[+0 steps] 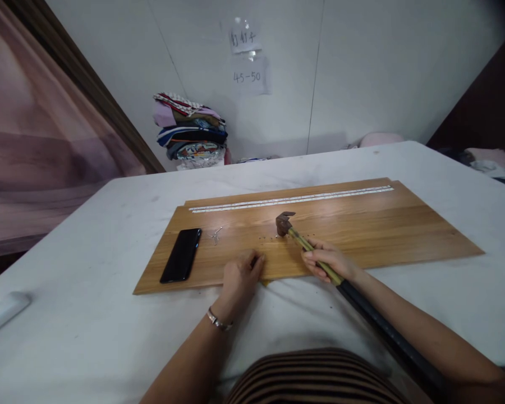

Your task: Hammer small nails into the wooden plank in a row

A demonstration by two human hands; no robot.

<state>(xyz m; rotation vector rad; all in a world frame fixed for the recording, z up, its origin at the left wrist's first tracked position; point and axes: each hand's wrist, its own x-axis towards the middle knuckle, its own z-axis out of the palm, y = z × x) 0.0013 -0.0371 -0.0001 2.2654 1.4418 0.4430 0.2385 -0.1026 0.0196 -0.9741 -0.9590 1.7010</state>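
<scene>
My right hand [329,261] is closed around the yellow-green shaft of a claw hammer [295,232], close to the head. The hammer head rests on a wooden board [362,224] beside a short row of small nails [273,238] driven into it. The hammer's long dark grip runs back under my right forearm. My left hand [240,278] lies on the near edge of the board, fingers curled, pressing down on it; whether it holds anything is hidden.
A black phone [181,254] lies on the board's left end, with loose nails [216,235] beside it. A strip of nails [290,198] runs along the board's far edge. A pile of folded clothes [191,132] sits behind the white table [88,314].
</scene>
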